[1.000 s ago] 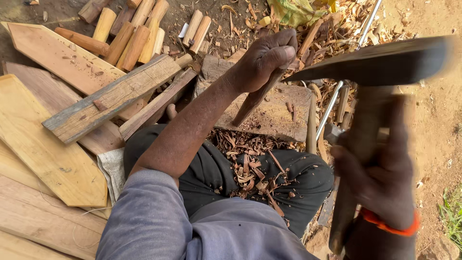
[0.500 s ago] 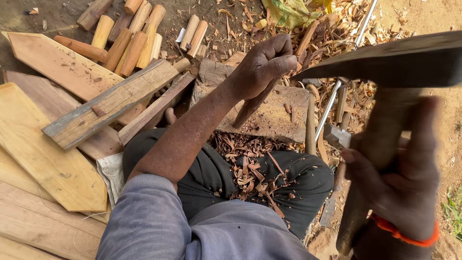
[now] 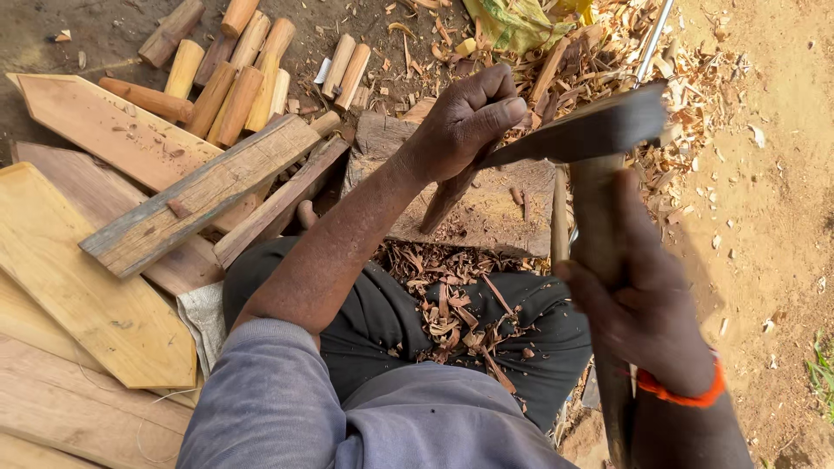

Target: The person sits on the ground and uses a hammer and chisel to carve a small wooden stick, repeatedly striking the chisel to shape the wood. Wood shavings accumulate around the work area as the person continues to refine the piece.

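Observation:
My left hand [image 3: 465,122] is closed around the top of a dark wooden stick [image 3: 445,198]. The stick stands tilted, its lower end resting on a flat wooden chopping block [image 3: 495,213]. My right hand [image 3: 638,300] grips the thick wooden handle [image 3: 598,234] of an adze-like chopping tool. Its dark metal blade [image 3: 584,133] points left and sits right beside the stick, just under my left fingers. Reddish wood shavings [image 3: 452,300] lie across my dark-clothed lap.
Pointed flat planks [image 3: 95,304] and a weathered board [image 3: 195,195] lie at left. Several short round pegs [image 3: 230,78] are piled at the top left. Shavings [image 3: 599,61] cover the ground beyond the block; sandy soil [image 3: 764,200] lies at right. A metal rod [image 3: 653,39] crosses the top right.
The tool has swung down and leftward: its blade was raised at the right before and now meets the stick under my left hand. My left hand has kept its hold on the stick.

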